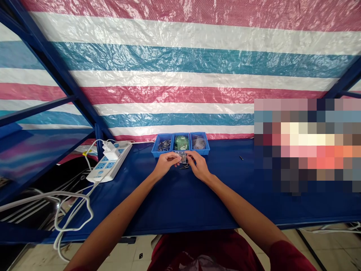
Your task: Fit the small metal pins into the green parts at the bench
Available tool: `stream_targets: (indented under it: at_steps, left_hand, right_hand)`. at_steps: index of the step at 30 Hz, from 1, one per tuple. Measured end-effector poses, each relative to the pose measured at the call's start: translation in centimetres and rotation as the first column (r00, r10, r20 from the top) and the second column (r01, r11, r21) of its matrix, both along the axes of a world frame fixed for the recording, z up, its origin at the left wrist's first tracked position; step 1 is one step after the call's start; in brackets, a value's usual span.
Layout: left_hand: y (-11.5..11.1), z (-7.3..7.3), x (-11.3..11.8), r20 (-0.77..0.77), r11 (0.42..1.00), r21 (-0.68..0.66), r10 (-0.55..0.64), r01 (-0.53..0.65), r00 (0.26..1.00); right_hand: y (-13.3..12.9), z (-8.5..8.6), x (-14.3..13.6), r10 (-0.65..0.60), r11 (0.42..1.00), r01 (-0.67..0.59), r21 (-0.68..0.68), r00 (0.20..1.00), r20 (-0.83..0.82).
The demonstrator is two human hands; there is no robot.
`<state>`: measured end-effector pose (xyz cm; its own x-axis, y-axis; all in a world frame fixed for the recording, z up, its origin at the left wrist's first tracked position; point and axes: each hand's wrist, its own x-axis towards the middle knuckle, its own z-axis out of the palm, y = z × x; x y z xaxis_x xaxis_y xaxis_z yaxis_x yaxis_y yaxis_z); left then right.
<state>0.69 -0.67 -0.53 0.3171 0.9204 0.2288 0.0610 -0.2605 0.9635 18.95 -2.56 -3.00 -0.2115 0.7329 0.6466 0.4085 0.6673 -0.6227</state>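
Observation:
Between my hands is a small clear plastic bag (183,156) with small dark pieces showing through it. My left hand (166,163) pinches its left side with thumb and fingers. On the right side my right hand (198,163) grips it the same way. Just below the bag, a few thin dark metal pieces (184,166) lie on the table. Right behind my hands stand three blue bins side by side: the left bin (153,152) holds dark metal pieces, the middle bin (181,134) a green packed material, the right bin (207,152) clear plastic bags.
A white power strip (113,165) with a plugged-in adapter lies on the left of the blue table (180,203), its white cables (90,210) looping over the edge. One thin dark piece (241,157) lies to the right. Blurred blocks cover the far right. A striped sheet (180,94) hangs behind.

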Motion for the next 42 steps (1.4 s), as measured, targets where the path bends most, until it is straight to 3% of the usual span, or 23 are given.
stream_targets:
  at_steps: [3,7,15,18,21,23,26,29,32,36,42]
  left_hand:
    - [0.04,0.05,-0.07,0.050,0.998,-0.049,0.027,-0.025,0.998]
    - [-0.20,0.34,0.05,0.072,0.991,-0.130,-0.025,0.034,0.997]
    - [-0.40,0.46,0.09,0.226,0.962,-0.245,-0.069,0.125,0.972]
    - [-0.34,0.34,0.11,0.205,0.957,-0.253,-0.093,0.145,0.974]
    - [-0.23,0.18,0.13,0.091,0.981,-0.184,-0.052,0.068,0.994]
    - [-0.21,0.15,0.06,-0.032,0.999,-0.025,0.034,-0.035,0.999]
    - [-0.41,0.32,-0.12,-0.178,0.958,0.272,0.144,-0.092,0.974]
    - [-0.71,0.54,-0.22,-0.252,0.908,0.416,0.164,-0.046,0.954]
    - [-0.74,0.40,-0.23,-0.249,0.907,0.416,0.177,-0.060,0.952]
    - [-0.31,-0.19,-0.32,-0.131,0.944,0.295,0.193,-0.148,0.972]
    - [-0.26,-0.12,-0.37,-0.158,0.943,0.325,0.128,-0.071,0.979]
  right_hand:
    - [0.22,-0.15,0.03,0.002,0.999,-0.002,0.033,1.000,-0.006]
    - [0.37,-0.15,-0.04,-0.013,0.994,0.014,0.106,1.000,-0.008]
    - [0.33,-0.42,-0.17,0.053,0.994,-0.054,0.098,0.998,0.017]
    - [0.43,-0.49,-0.23,0.036,0.994,-0.035,0.102,0.999,-0.004]
    - [0.45,-0.34,-0.18,0.013,0.994,-0.012,0.107,1.000,-0.012]
    - [0.43,-0.23,-0.13,-0.005,0.994,0.006,0.105,1.000,-0.007]
    - [0.42,-0.24,-0.12,-0.024,0.995,0.024,0.102,1.000,-0.004]
    - [0.43,-0.38,-0.19,-0.031,0.994,0.033,0.100,0.999,-0.025]
    - [0.39,-0.38,-0.21,-0.047,0.994,0.054,0.095,0.997,-0.068]
    - [0.24,-0.13,-0.16,-0.043,0.996,0.050,0.074,0.994,-0.099]
    - [0.18,0.05,-0.14,-0.045,0.996,0.052,0.076,0.994,-0.099]
